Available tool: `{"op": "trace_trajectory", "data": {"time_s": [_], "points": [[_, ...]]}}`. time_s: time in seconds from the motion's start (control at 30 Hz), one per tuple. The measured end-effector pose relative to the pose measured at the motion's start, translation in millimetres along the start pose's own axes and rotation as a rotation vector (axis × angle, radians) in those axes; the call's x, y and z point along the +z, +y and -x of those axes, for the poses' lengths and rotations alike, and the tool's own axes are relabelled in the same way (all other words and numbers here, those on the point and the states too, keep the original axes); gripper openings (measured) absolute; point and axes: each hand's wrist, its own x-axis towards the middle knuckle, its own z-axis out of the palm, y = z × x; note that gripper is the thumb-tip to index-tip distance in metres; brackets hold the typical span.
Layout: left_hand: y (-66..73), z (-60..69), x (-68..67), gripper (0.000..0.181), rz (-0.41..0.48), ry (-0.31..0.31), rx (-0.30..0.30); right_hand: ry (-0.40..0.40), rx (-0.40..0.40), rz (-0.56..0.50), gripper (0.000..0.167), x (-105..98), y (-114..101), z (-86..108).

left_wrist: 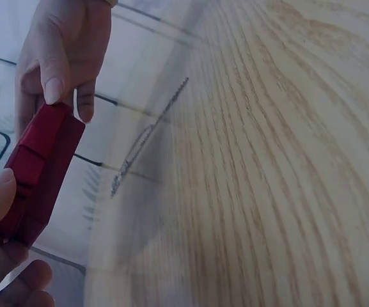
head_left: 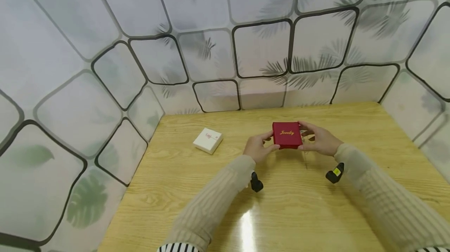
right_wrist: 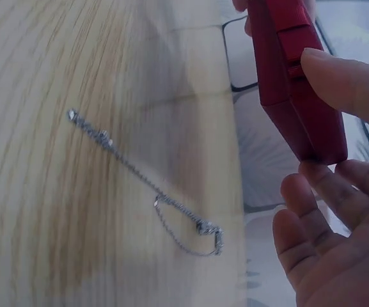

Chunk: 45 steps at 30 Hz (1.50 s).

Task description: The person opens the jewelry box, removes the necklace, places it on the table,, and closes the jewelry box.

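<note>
Patterned wall covering (head_left: 207,58), printed with dark-outlined blocks and grey-green leaves, backs a pale wood desk (head_left: 168,189) where a person in beige knit sleeves (head_left: 209,201) holds a red box (head_left: 287,134) in both hands. Gold lettering on its top reads "Jewelry." Held up off the desk, the box sits near the 12 o'clock part of the surface, seen from the head camera.

At the box's 8 o'clock side, the left hand (head_left: 259,148) grips it, thumb at the near corner and fingers against the side. At 3 o'clock, the right hand (head_left: 320,139) pinches the opposite side, its thumb near the close corner and forefinger at the far one; other fingers are loosely bent.

Below the box and right hand, a silver chain (right_wrist: 136,171) lies on the desk, stretching from 10 o'clock to 4 o'clock in the right wrist view, with a loop at the 4 o'clock end. At the red box's 9 o'clock, well apart, rests a white box (head_left: 207,141), its reddish print too small to read. Black devices (head_left: 256,183) sit at both wrists.
</note>
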Motion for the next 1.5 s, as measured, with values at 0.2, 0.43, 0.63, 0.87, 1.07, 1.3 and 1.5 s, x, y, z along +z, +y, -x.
{"op": "trace_trajectory", "data": {"time_s": [0.2, 0.43, 0.63, 0.87, 1.07, 1.3, 1.5], "points": [[-4.0, -10.6, 9.0, 0.056, -0.057, -0.01, -0.058, -0.007, 0.012, -0.004, 0.094, -1, 13, -5.6], [-5.1, -17.7, 12.8, 0.053, -0.077, 0.011, -0.122, -0.024, 0.057, 0.002, 0.098, -1, 29, -19.8], [-4.1, -24.5, 15.6, 0.051, -0.101, 0.001, -0.142, -0.038, 0.069, 0.042, 0.101, -4, 37, -28.9], [-8.5, -30.6, 18.8, 0.048, -0.111, 0.024, -0.171, -0.022, 0.067, 0.104, 0.102, -6, 38, -39.0], [-14.8, -34.6, 23.9, 0.045, -0.132, 0.04, -0.198, -0.038, 0.063, 0.127, 0.102, -5, 41, -44.6], [-19.2, -38.6, 26.2, 0.043, -0.162, 0.033, -0.201, -0.051, 0.032, 0.174, 0.103, -5, 48, -49.0], [-16.7, -39.8, 27.0, 0.042, -0.237, 0.019, -0.193, -0.039, 0.011, 0.209, 0.104, -4, 58, -50.4]]}}
